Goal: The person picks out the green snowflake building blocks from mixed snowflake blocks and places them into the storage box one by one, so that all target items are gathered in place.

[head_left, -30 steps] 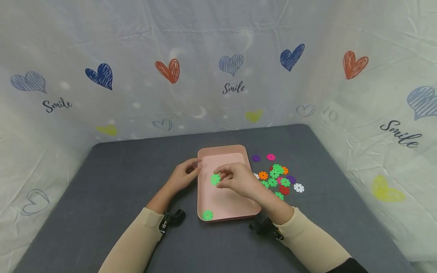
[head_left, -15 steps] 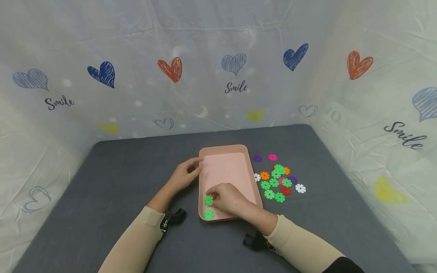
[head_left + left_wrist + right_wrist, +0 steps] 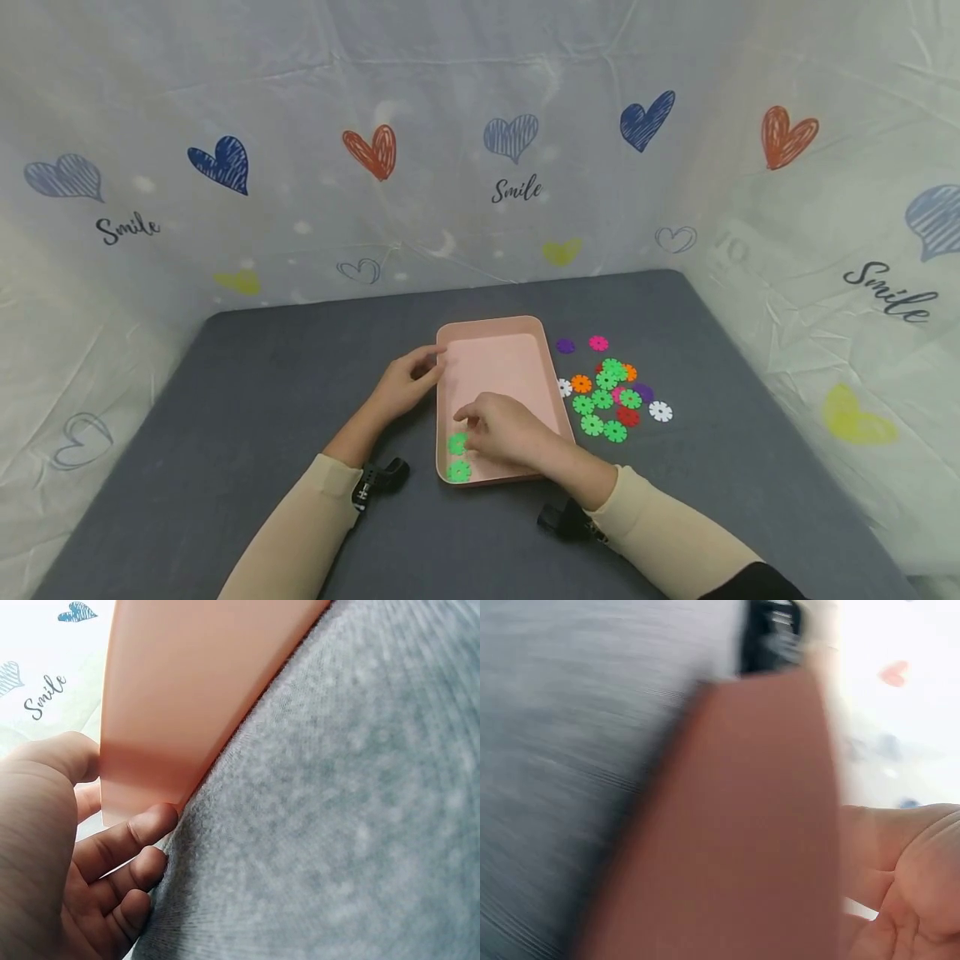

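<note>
1. A pink tray [image 3: 495, 367] sat on a grey table [image 3: 262, 392]
2. The left hand [image 3: 405, 387] was at the tray's left side, near the far corner. Its thumb lay on the rim and its fingers curled against the outside wall, so it held the tray
3. In the left wrist view, the fingers [image 3: 142, 829] pressed on the tray wall [image 3: 180, 697] right where it met the grey cloth
4. The right hand [image 3: 506, 433] was inside the tray, low over the near left part. Its fingers bent down and its fingertips were at a green flower disc [image 3: 457, 443]. It was not clear if the hand pinched the disc or only touched it
5. A second green disc [image 3: 459, 472] lay flat just in front of the first one, in the tray's near left corner
6. The right wrist view was blurry. It showed only a pink wall and part of the palm [image 3: 915, 885]
7. A pile of discs [image 3: 611, 396] lay on the table just right of the tray. They were green, orange, red, purple, pink and white
8. A purple disc [image 3: 566, 346] and a pink disc [image 3: 597, 342] lay a bit apart behind the pile
9. A white sheet with hearts [image 3: 517, 137] stood around the table
</note>
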Action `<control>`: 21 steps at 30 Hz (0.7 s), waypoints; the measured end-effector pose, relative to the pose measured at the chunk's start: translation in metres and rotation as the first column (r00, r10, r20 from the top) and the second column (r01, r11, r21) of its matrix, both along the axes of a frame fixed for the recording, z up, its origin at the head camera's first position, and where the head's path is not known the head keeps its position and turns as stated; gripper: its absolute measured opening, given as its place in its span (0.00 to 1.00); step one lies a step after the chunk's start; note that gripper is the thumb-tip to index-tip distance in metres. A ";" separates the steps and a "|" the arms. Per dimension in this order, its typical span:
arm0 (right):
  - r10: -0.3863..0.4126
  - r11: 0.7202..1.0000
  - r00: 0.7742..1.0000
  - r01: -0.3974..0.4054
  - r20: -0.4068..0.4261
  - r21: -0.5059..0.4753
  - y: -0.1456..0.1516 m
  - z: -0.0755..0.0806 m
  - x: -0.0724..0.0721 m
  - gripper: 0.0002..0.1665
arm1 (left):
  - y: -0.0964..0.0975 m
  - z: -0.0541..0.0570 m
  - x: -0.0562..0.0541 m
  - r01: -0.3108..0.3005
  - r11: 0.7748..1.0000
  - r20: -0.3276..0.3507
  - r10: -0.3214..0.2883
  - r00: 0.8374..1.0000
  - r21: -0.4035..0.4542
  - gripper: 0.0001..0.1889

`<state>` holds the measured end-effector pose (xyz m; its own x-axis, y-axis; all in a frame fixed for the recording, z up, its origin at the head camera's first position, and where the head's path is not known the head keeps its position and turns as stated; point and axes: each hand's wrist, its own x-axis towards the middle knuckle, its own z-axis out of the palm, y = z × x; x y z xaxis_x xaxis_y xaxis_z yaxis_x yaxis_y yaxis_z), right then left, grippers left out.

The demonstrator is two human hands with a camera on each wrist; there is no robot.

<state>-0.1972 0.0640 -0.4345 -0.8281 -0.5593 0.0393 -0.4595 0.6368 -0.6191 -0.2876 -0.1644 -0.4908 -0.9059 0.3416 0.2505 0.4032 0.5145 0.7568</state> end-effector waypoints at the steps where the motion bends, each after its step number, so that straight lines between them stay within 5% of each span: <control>1: -0.002 1.000 1.000 0.002 -0.004 -0.007 0.005 0.007 0.000 0.19 | 0.000 0.000 0.000 -0.001 1.000 0.001 0.001 1.000 -0.002 0.21; 8: -0.023 0.997 0.996 0.017 -0.089 -0.069 0.058 0.050 -0.017 0.19 | 0.002 0.002 0.000 -0.014 1.000 0.008 0.014 1.000 -0.016 0.22; 11: -0.091 0.995 0.990 0.086 -0.110 -0.046 0.087 0.059 -0.030 0.19 | 0.002 0.002 0.000 -0.013 1.000 0.010 0.013 1.000 -0.011 0.21; 15: -0.194 0.980 0.976 0.198 -0.097 0.029 0.124 0.061 -0.045 0.19 | 0.002 0.001 0.001 -0.017 1.000 0.015 0.017 1.000 -0.011 0.21; 21: -0.247 0.958 0.969 0.239 0.030 0.159 0.166 0.046 -0.062 0.21 | 0.002 0.000 0.002 -0.028 0.999 0.023 0.028 0.999 -0.031 0.21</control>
<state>-0.2596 0.2296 -0.3890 -0.9385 -0.3370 -0.0749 -0.2505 0.8141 -0.5238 -0.2860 -0.1620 -0.4904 -0.9208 0.3230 0.2188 0.3705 0.5483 0.7498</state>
